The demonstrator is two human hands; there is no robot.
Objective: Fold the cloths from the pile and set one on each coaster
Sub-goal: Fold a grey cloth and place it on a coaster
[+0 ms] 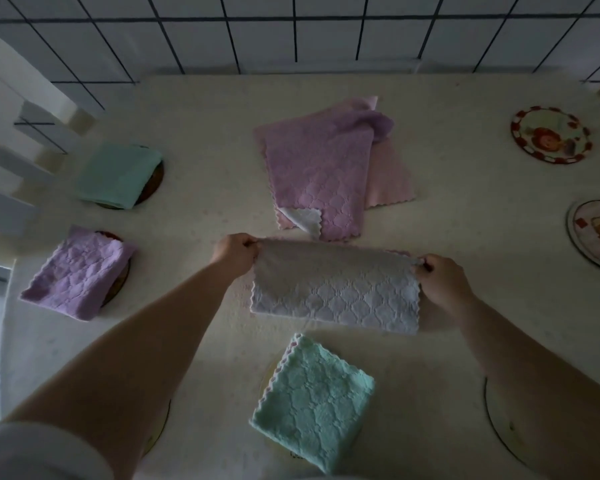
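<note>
**Holding a pale cloth stretched between both hands**

Pinching the top corners, I have my left hand (234, 252) and right hand (442, 284) curled tight on a pale lilac-white cloth (333, 289), which hangs doubled over and taut between them above the cream table (205, 109). Just beyond it lies the pile of pink cloths (319, 174), one corner turned back to show white. Three folded cloths already sit on coasters: a green cloth (118, 174) at far left, a purple cloth (77, 271) nearer on the left, and a second green cloth (312, 400) close to me. Over on the right I see two bare picture coasters: the farther coaster (551, 135) and the nearer coaster (596, 233), partly cut off by the frame edge.
</note>
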